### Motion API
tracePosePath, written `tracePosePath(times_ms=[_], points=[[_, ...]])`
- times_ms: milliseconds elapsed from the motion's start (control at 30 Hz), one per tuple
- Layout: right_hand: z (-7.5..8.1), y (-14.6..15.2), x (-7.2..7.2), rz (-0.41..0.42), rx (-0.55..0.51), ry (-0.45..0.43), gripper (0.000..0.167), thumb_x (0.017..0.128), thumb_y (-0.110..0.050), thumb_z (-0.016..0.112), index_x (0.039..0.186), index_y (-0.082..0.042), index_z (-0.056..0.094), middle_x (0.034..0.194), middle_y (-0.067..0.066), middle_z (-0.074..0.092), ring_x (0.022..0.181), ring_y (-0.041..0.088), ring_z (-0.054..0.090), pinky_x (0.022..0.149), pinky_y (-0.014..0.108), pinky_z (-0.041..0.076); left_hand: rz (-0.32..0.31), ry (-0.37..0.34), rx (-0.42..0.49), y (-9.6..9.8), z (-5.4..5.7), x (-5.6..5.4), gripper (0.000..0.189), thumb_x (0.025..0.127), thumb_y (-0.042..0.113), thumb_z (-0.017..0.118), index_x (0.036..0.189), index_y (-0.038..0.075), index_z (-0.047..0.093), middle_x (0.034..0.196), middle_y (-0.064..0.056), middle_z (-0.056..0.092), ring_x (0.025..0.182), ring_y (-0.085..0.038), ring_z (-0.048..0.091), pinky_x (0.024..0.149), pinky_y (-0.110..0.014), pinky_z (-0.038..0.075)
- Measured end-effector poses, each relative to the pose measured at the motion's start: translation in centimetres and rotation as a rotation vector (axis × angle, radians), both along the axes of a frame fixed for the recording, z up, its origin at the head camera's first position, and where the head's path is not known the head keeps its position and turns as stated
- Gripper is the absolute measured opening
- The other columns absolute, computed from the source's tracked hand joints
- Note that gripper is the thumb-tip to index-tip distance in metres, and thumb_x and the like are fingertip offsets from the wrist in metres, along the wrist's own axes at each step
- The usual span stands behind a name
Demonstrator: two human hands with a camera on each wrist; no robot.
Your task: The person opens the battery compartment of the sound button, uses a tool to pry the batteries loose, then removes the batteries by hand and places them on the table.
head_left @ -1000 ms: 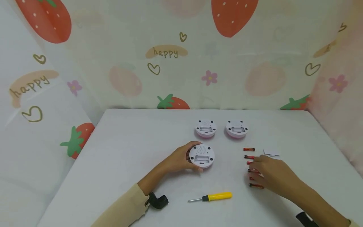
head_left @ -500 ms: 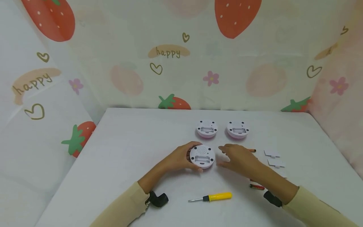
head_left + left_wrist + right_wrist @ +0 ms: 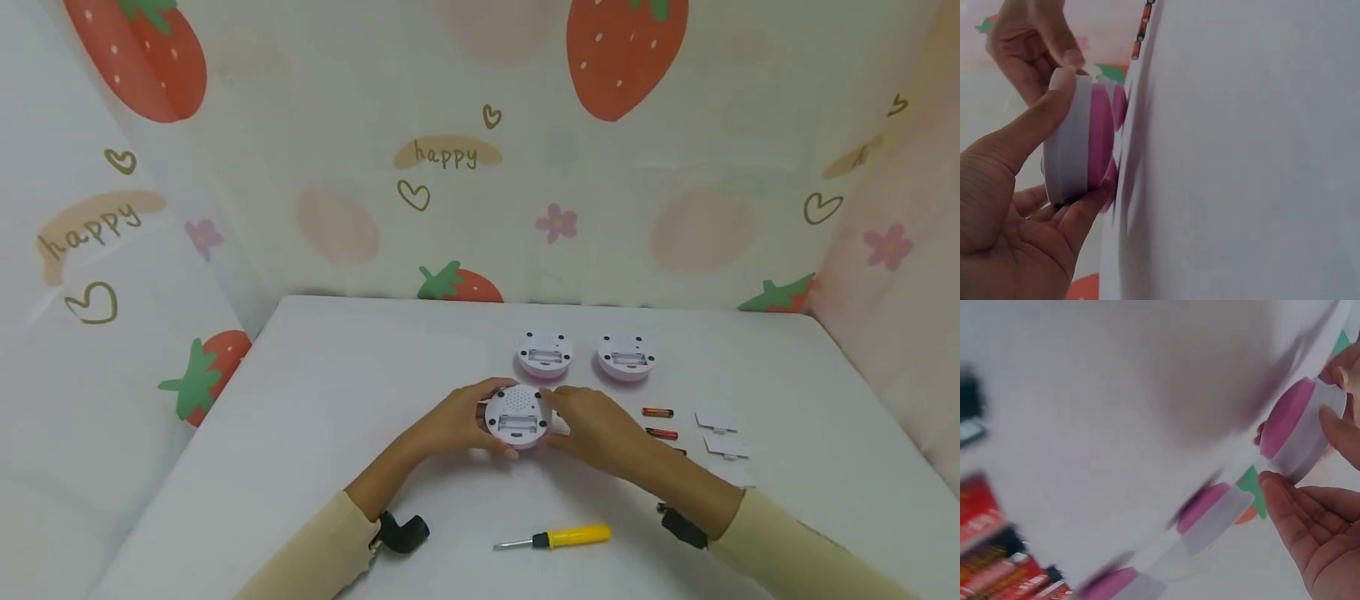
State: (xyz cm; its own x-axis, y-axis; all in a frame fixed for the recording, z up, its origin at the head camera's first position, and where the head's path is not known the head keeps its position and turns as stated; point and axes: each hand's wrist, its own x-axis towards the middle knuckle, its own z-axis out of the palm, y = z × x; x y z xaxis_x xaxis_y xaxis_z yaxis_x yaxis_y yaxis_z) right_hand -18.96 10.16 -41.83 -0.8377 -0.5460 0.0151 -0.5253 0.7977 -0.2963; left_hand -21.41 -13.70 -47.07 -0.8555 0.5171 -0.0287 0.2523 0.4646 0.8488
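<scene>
A round white-and-pink battery device (image 3: 516,408) is tilted up off the table, its speaker holes and bare battery slot facing the head camera. My left hand (image 3: 465,421) grips its left side, thumb on one edge and fingers on the other, as the left wrist view shows. At its right edge, my right hand (image 3: 600,429) pinches the rim between thumb and fingers. No battery shows in that hand. Two more such devices, one behind (image 3: 545,355) and one to its right (image 3: 626,358), lie upside down with bare slots.
Red-and-black batteries (image 3: 657,412) lie in a column at the right, some hidden under my right arm. Beside them are white battery covers (image 3: 726,446). A yellow-handled screwdriver (image 3: 577,536) lies at the front of the white table (image 3: 360,367).
My right hand has left the batteries, moved leftward and taken hold of the device's right edge. My left hand has kept its grip, and the device has shifted slightly left.
</scene>
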Motion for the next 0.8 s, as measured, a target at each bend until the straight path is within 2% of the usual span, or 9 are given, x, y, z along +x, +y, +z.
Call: tracePosePath(times_ms=[200, 433, 500, 600, 733, 800], points=[[0.5, -2.2, -2.1, 0.029, -0.024, 0.051, 0.059, 0.083, -0.025, 0.086, 0.134, -0.004, 0.065, 0.124, 0.011, 0.070, 0.110, 0.027, 0.068, 0.092, 0.037, 0.057, 0.027, 0.045, -0.012, -2.2, 1.5, -1.5, 0.096, 0.073, 0.020, 0.094, 0.153, 0.009, 0.042, 0.143, -0.010, 0.055, 0.118, -0.025, 0.061, 0.099, -0.036, 0.053], [0.2, -5.0, -4.8, 0.020, -0.073, 0.069, 0.051, 0.087, -0.018, 0.082, 0.132, -0.001, 0.065, 0.119, 0.013, 0.071, 0.106, 0.025, 0.069, 0.091, 0.037, 0.058, 0.050, 0.105, -0.089, -4.6, 2.7, -4.5, 0.097, 0.075, 0.019, 0.092, 0.154, 0.005, 0.038, 0.147, -0.016, 0.052, 0.123, -0.028, 0.056, 0.103, -0.042, 0.050], [0.2, -5.8, -5.4, 0.027, -0.093, 0.063, 0.048, 0.088, -0.016, 0.081, 0.130, 0.001, 0.065, 0.118, 0.014, 0.071, 0.105, 0.026, 0.069, 0.089, 0.037, 0.058, 0.067, 0.120, -0.108, -5.4, 2.7, -5.3, 0.095, 0.076, 0.017, 0.091, 0.154, 0.004, 0.038, 0.147, -0.017, 0.051, 0.124, -0.029, 0.054, 0.105, -0.044, 0.047], [0.2, -7.0, -6.0, 0.047, -0.111, 0.037, 0.047, 0.088, -0.013, 0.080, 0.130, 0.002, 0.065, 0.121, 0.017, 0.070, 0.110, 0.028, 0.068, 0.095, 0.038, 0.056, 0.102, 0.118, -0.119, -6.5, 2.4, -6.3, 0.094, 0.078, 0.016, 0.090, 0.154, 0.003, 0.037, 0.149, -0.018, 0.049, 0.127, -0.030, 0.051, 0.109, -0.048, 0.042], [0.0, -8.2, -6.5, 0.058, -0.110, 0.013, 0.047, 0.089, -0.012, 0.080, 0.131, 0.004, 0.064, 0.125, 0.018, 0.068, 0.120, 0.031, 0.064, 0.104, 0.041, 0.050, 0.133, 0.102, -0.127, -7.6, 1.6, -7.2, 0.093, 0.080, 0.018, 0.089, 0.155, 0.002, 0.036, 0.152, -0.019, 0.046, 0.133, -0.031, 0.047, 0.113, -0.050, 0.037], [-0.3, -8.6, -6.8, 0.053, -0.102, 0.012, 0.046, 0.089, -0.012, 0.079, 0.130, 0.005, 0.065, 0.124, 0.018, 0.069, 0.120, 0.030, 0.064, 0.104, 0.041, 0.050, 0.138, 0.094, -0.120, -7.8, 1.3, -7.5, 0.093, 0.080, 0.018, 0.088, 0.155, 0.002, 0.036, 0.153, -0.019, 0.045, 0.133, -0.032, 0.047, 0.113, -0.051, 0.038]])
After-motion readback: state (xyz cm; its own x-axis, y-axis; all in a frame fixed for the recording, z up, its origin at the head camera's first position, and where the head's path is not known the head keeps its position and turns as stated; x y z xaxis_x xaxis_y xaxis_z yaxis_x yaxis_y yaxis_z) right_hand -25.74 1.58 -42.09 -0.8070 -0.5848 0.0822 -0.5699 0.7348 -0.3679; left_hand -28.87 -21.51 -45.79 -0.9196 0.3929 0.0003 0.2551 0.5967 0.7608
